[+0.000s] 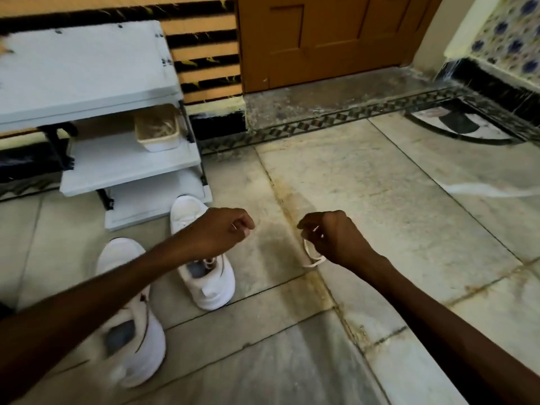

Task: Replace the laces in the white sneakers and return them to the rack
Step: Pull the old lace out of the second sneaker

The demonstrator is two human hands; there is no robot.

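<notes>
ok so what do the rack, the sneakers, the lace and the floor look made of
Rack: looks like white painted board or plastic, matt, flat shelves with scuffs.
Sneakers: smooth white leather or synthetic, no visible weave.
Lace: flat white woven fabric, limp loop hanging from the right hand.
Floor: polished stone slabs, likely marble, veined, with joints and stains.

The right hand (330, 239) grips a looped white lace (310, 256); the curled left hand (225, 230) hangs over two white sneakers (211, 287).
</notes>
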